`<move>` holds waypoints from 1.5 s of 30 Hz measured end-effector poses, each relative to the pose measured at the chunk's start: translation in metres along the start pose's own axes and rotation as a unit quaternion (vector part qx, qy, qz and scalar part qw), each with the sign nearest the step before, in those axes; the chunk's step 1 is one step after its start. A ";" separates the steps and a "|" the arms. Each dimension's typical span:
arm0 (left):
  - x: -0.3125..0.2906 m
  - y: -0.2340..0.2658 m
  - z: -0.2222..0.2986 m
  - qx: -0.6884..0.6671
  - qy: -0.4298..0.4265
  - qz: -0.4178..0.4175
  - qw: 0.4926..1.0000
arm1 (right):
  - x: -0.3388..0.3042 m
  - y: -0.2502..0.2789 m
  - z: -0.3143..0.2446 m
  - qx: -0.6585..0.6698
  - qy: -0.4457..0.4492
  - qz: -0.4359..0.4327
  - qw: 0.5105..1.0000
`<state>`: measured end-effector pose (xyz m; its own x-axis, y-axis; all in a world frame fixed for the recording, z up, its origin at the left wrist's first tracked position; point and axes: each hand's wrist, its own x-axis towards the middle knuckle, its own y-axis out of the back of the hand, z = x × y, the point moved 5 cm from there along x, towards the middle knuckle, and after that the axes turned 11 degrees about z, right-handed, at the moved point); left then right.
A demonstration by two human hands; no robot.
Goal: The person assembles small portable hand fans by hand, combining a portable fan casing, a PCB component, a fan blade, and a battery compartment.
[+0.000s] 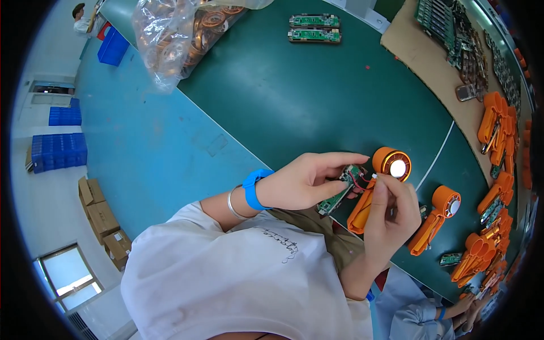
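Note:
My left hand [309, 182], with a blue band on its wrist, grips a narrow green circuit board [335, 199] between thumb and fingers. Thin red and dark wires [360, 185] loop from the board's upper end toward my right hand [392, 212]. The thumb and index finger of that hand pinch a small white connector [374, 177]. Just behind both hands lies an orange handheld fan [358, 215] with a round head and pale centre, partly covered by my right hand. Another orange fan [429, 231] lies to its right on the green table.
Two green boards [314, 35] lie at the far side, near a clear bag of copper-coloured round parts [198, 42]. Cardboard [422, 54] carries stacked circuit boards [439, 25]. More orange fan bodies [493, 122] line the right. A co-worker's hands [462, 306] work at lower right.

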<state>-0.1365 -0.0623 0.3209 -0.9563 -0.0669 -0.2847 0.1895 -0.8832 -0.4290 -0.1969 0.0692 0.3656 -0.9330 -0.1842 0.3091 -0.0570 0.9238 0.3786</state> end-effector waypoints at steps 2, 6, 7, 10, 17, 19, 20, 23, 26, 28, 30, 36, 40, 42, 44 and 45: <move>-0.003 -0.001 0.001 -0.028 0.004 0.019 0.999 | -0.003 0.001 0.000 -0.044 0.058 -0.018 0.997; -0.004 0.005 0.002 -0.015 0.028 0.013 0.999 | -0.009 0.003 -0.013 -0.106 0.037 0.066 0.991; -0.004 0.005 0.002 -0.016 0.027 0.015 0.999 | -0.014 0.007 -0.016 -0.119 0.074 0.053 0.989; -0.006 0.006 -0.002 -0.078 0.035 0.018 0.996 | -0.027 0.002 -0.020 -0.106 0.154 0.034 0.982; -0.006 0.006 -0.002 0.029 -0.009 -0.006 1.000 | -0.026 -0.009 -0.013 -0.123 0.102 -0.006 0.987; -0.006 0.005 -0.002 -0.001 0.001 -0.005 1.000 | -0.023 -0.011 -0.016 -0.152 0.131 -0.041 0.979; -0.006 0.004 -0.001 -0.019 0.006 -0.005 1.000 | -0.022 -0.010 -0.018 -0.152 0.131 -0.041 0.979; -0.005 0.001 0.001 -0.033 0.022 -0.006 0.999 | -0.019 -0.009 -0.020 -0.168 0.092 -0.053 0.980; -0.005 -0.001 0.000 -0.032 0.026 -0.004 0.999 | -0.011 -0.006 -0.025 -0.132 0.092 -0.061 0.985; -0.004 -0.002 0.002 -0.035 0.020 -0.002 0.999 | -0.007 -0.006 -0.021 -0.068 0.008 -0.109 0.992; -0.002 -0.003 0.005 -0.002 0.045 -0.026 0.999 | -0.005 -0.003 -0.020 -0.081 0.021 -0.125 0.989; 0.001 -0.002 0.004 0.040 0.015 -0.022 0.999 | -0.003 -0.006 -0.012 -0.043 -0.012 -0.144 0.989; 0.001 -0.003 0.002 0.042 0.045 -0.030 0.998 | -0.003 -0.005 -0.008 -0.009 -0.034 -0.151 0.988; 0.002 -0.003 0.002 0.051 0.037 -0.029 0.998 | -0.003 -0.005 -0.008 -0.017 -0.029 -0.148 0.988; 0.003 -0.003 0.000 0.040 0.045 -0.022 0.998 | -0.002 -0.004 -0.009 -0.026 -0.024 -0.144 0.989; 0.003 -0.002 0.000 0.029 0.053 -0.015 0.998 | -0.001 -0.004 -0.010 -0.030 -0.017 -0.146 0.989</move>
<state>-0.1396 -0.0606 0.3207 -0.9321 0.0071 -0.3621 0.1441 -0.9100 -0.3889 -0.1920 0.0627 0.3721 -0.8917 -0.4273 0.1495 -0.3051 0.8113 0.4987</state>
